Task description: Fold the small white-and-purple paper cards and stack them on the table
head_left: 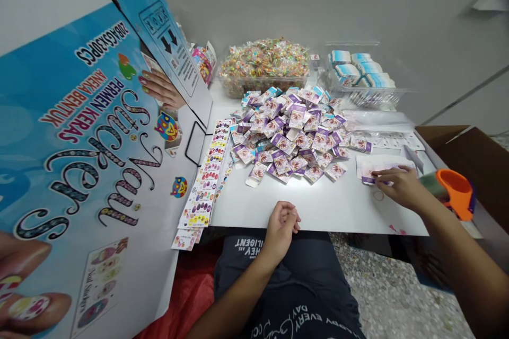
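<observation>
"Flat cartons [382,161] sit at three o'clock on the white counter [334,212], taking twelve as straight ahead. What's nearer?"

"The left hand [283,230], at six by the near edge. Its fingers curl in together, and nothing shows in it."

"And the right hand [393,183]?"

"Over the cartons' near side, fingers resting on the purple-printed part. I can't tell whether the thumb pinches from below."

"How would they handle?"

"Light, I'd judge: thin card, springy rather than soft, probably slick on the printed face and quick to crease. I'd hold one by its left edge, thumb beneath and fingertips on top, and avoid pressing the middle."

"Farther out?"

"Sticker sheets [204,190] lie layered at nine, and small boxes [282,143] are heaped at twelve, tilted every way. Past the heap, a tub of wrapped pieces [264,61] stands between eleven and twelve, and a clear tub [338,85] of blue-and-white packs [371,67] at one."
</observation>
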A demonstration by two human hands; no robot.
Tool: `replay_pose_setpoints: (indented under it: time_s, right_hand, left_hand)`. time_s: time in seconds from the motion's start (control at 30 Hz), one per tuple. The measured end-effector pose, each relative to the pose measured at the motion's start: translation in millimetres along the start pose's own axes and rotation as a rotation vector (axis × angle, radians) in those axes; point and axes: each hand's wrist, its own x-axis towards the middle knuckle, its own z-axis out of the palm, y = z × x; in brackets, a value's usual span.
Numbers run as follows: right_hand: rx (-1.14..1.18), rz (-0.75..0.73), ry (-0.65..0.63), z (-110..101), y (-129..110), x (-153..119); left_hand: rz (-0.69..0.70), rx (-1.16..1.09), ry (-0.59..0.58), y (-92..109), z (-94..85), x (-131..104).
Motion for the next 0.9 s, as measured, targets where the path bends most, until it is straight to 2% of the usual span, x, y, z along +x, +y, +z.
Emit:
replay_pose_setpoints:
  time_s: [0.17, 0.27, 0.47, 0.63, 0.8, 0.9]
  right_hand:
    - [-0.004, 0.026, 0.000, -1.2, -8.6, 8.7]
    - [-0.025, 0.094, 0.035, 4.2, -19.1, 12.9]
    - [-0.106, 0.335, 0.133, 16.8, -44.7, 17.3]
    - [-0.042, 0.582, 0.137, 19.1, -60.5, 26.8]
    - [0.005, 0.708, 0.095, 24.2, -54.8, 38.2]
    - [0.018, 0.631, 0.097, 30.0, -46.8, 41.9]
  left_hand:
    - [-0.004, 0.009, 0.007, -0.5, 1.1, 0.0]
    - [-0.001, 0.015, 0.008, -0.5, 1.0, -0.3]
    - [-0.001, 0.029, 0.002, -0.6, 0.5, -0.7]
    - [-0.009, 0.055, 0.010, -0.7, 2.8, -1.7]
    - [-0.009, 0.066, 0.018, -0.7, 4.3, -3.0]
    - [-0.009, 0.061, 0.017, -1.7, 3.8, -3.0]
